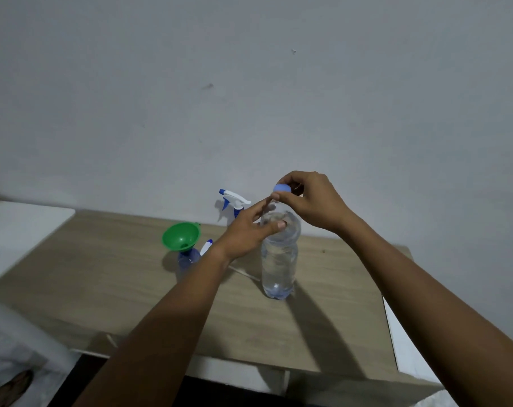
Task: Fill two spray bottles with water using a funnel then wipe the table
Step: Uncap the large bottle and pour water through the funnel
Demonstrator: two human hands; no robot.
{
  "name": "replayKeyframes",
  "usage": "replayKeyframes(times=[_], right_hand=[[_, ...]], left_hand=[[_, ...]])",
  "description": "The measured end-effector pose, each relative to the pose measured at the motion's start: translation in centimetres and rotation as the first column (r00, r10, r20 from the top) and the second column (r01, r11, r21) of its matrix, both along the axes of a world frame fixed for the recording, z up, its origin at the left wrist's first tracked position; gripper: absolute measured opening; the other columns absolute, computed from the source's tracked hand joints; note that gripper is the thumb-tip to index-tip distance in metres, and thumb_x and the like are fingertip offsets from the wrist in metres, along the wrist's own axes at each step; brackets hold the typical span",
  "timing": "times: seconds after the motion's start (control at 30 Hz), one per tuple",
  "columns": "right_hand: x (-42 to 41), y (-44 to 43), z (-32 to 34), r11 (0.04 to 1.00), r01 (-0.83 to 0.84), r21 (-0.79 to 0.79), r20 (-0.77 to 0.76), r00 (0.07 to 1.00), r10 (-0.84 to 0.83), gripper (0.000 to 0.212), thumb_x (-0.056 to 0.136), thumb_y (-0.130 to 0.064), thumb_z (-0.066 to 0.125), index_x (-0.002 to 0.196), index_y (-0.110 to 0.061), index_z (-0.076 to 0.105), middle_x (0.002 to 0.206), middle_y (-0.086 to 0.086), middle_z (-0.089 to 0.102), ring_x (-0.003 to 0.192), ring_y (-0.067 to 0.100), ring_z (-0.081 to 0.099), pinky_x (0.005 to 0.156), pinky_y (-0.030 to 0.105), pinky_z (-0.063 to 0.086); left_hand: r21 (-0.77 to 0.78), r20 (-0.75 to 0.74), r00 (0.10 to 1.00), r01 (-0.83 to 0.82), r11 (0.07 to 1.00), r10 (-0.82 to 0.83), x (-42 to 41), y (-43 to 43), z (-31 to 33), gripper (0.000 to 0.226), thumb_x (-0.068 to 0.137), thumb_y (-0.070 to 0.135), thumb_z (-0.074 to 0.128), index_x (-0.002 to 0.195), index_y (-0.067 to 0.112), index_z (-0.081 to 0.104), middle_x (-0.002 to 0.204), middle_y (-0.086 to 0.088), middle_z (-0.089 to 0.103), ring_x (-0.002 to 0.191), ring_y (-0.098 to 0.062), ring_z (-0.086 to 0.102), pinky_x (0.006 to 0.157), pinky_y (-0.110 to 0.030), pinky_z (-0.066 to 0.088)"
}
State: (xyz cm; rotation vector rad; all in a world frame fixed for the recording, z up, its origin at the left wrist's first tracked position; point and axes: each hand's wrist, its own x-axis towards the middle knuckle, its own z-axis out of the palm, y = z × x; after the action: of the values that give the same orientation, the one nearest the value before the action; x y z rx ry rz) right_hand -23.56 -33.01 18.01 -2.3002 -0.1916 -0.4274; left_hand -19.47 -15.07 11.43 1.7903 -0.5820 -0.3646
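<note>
A clear water bottle (278,259) stands upright in the middle of the wooden table (102,274). My left hand (249,230) grips its shoulder and neck. My right hand (311,198) pinches the blue cap (281,188) just above the bottle's mouth. To the left, a green funnel (181,236) sits tilted in the neck of a small blue-tinted spray bottle (187,259). A loose white and blue spray head (206,247) lies beside it. Behind my left hand stands a second spray bottle, of which only the white and blue trigger head (234,199) shows.
A grey wall rises right behind the table. A white surface (20,230) adjoins the table at the left, and another white surface (402,342) borders its right edge. A foot (11,386) shows on the floor at the lower left.
</note>
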Motion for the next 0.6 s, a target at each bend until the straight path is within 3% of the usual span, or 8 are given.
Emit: replayKeyframes(times=[0.07,0.23,0.33,0.43,0.6], right_hand=[[0.1,-0.5,0.0,0.997,-0.065,-0.045,-0.001,0.998,0.065,0.017,0.093,-0.038,0.067,0.101,-0.024,0.075,0.098,-0.011,0.073,0.090,0.012,0.068,0.087,0.045,0.056],[-0.3,-0.5,-0.1,0.995,-0.086,-0.059,0.001,0.996,0.086,0.025,0.092,-0.042,0.069,0.113,-0.027,0.072,0.097,-0.009,0.073,0.091,0.010,0.069,0.089,0.040,0.057],[-0.4,0.0,0.2,1.000,0.010,-0.029,-0.003,1.000,-0.011,0.042,0.080,-0.055,0.079,0.105,-0.024,0.066,0.079,-0.010,0.070,0.078,0.006,0.066,0.070,0.025,0.051],[0.1,0.5,0.3,0.995,0.095,-0.038,0.002,0.995,-0.095,0.044,0.075,-0.057,0.082,0.088,-0.020,0.063,0.076,-0.008,0.068,0.077,0.013,0.064,0.065,0.025,0.044],[-0.2,-0.1,0.5,0.999,0.004,-0.032,-0.031,1.000,-0.005,0.026,0.086,-0.043,0.078,0.094,-0.020,0.070,0.075,-0.006,0.068,0.069,0.011,0.060,0.064,0.027,0.046]], left_hand=[[0.002,0.009,1.000,0.008,1.000,-0.008,-0.2,0.0,0.2,0.067,0.089,0.036,0.072,0.148,0.039,0.041,0.148,0.010,0.049,0.136,0.000,0.042,0.095,-0.010,0.045],[-0.019,0.000,1.000,0.005,1.000,-0.005,-0.5,0.2,0.3,0.061,0.090,0.032,0.072,0.146,0.036,0.046,0.143,0.012,0.056,0.135,-0.005,0.048,0.111,-0.031,0.042],[0.016,0.014,1.000,0.004,1.000,-0.005,-0.5,0.1,0.2,0.062,0.087,0.040,0.073,0.144,0.038,0.048,0.145,0.010,0.054,0.137,-0.007,0.046,0.116,-0.042,0.038],[0.017,-0.013,1.000,-0.008,1.000,0.009,-0.3,0.2,0.3,0.067,0.088,0.039,0.073,0.148,0.033,0.043,0.149,0.008,0.049,0.140,-0.008,0.043,0.118,-0.043,0.036],[0.014,-0.013,1.000,0.026,1.000,-0.026,-0.3,0.1,0.7,0.060,0.090,0.032,0.073,0.144,0.034,0.048,0.139,0.011,0.060,0.133,-0.006,0.051,0.114,-0.036,0.042]])
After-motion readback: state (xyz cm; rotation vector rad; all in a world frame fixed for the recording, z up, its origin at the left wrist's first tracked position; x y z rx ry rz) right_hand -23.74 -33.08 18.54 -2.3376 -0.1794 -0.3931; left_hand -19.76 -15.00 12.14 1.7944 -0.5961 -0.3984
